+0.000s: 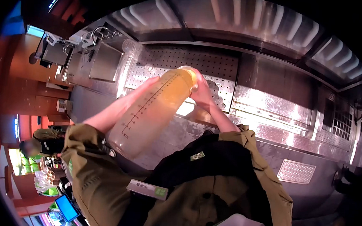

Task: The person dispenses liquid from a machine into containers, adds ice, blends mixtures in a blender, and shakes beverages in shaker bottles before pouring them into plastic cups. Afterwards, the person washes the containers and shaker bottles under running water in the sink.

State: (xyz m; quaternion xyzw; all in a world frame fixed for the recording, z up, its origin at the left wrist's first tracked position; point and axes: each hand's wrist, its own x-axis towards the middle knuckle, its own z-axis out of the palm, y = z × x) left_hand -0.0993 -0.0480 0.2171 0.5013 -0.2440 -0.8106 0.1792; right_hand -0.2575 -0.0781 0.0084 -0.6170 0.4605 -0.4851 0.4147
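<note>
I hold a tall, clear measuring cup (pixel 151 111) with both hands; it is full of cloudy orange-yellow liquid and has a printed scale down its side. It is tilted, its far end pointing up and away over a perforated steel drain board (pixel 222 67). My left hand (pixel 148 87) lies along the cup's left side. My right hand (pixel 202 93) grips the cup's far end, partly covering it. Olive sleeves and a black apron (pixel 211 157) fill the foreground.
A steel counter (pixel 274 102) runs across the view, with a sink and faucet (pixel 102 36) at the upper left. A clear container (pixel 130 50) stands beside the drain board. Another person (pixel 44 141) stands at the left, near cups and a small screen (pixel 66 208).
</note>
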